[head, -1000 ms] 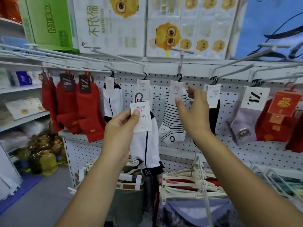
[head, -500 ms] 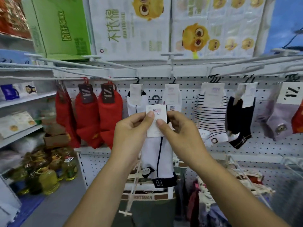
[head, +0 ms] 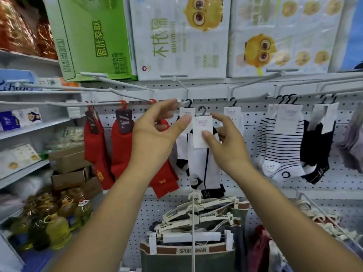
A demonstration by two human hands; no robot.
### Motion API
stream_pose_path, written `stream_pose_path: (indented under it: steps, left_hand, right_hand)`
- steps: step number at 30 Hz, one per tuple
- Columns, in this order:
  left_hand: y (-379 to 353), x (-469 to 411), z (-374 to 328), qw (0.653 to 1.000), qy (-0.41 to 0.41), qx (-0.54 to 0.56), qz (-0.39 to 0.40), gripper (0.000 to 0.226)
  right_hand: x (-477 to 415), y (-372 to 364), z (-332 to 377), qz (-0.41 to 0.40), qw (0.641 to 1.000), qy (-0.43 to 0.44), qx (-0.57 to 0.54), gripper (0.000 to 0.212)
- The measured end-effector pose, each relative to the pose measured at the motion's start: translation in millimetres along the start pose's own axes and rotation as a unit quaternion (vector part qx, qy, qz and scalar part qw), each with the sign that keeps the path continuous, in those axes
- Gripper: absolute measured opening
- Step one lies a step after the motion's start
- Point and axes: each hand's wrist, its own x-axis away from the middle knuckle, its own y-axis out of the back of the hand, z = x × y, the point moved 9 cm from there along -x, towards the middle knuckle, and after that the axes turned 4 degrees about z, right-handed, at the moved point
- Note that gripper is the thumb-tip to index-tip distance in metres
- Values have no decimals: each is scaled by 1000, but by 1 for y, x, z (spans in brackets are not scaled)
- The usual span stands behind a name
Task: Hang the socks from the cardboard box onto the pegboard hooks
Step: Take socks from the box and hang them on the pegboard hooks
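Observation:
A white sock with dark trim [head: 202, 165] carries a white label card and a small black hanger hook [head: 202, 110]. My right hand [head: 227, 150] pinches that card, thumb on its front, and holds the sock just below a white peg hook [head: 179, 101] on the pegboard [head: 334, 183]. The sock's hook is off the peg. My left hand [head: 155, 134] is beside it with fingers apart, its fingertips at the peg's tip and holding nothing. Another white sock [head: 181, 150] hangs behind on that peg.
Red socks [head: 121, 152] hang at left; striped socks [head: 282, 152] and black socks [head: 316, 152] hang at right. Clip hangers with shorts [head: 196, 224] stick out below. Cardboard boxes [head: 68, 161] and oil bottles [head: 57, 230] sit at lower left. Long peg rods [head: 255, 83] jut towards me overhead.
My left hand let go of the label card and rose to the peg's tip. My right hand took over the card and lifted the sock towards the peg.

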Motion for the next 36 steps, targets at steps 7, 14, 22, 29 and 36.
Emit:
stream_pose_path:
  steps: [7,14,22,29,36]
  left_hand:
    - [-7,-26,0,998,-44,39,34,18]
    - [-4,-30,-4,998,-39,29,48,14]
    - [-6,-34,1,997,-18,49,62,15]
    - [-5,-21,-2,996,-25,62,62,12]
    - [-5,43,10,998,35,31,32,23]
  right_hand:
    - [-44,-12,3,7,999,34,33,46]
    - [-60,-27,-3,4,998,44,34,45]
    - [-63,-33,-10,-8,999,0,45,43]
    - [-48,-30,-13,-14,998,-18,67,55]
    - [14,1,-19,-29,994,-29,97,54]
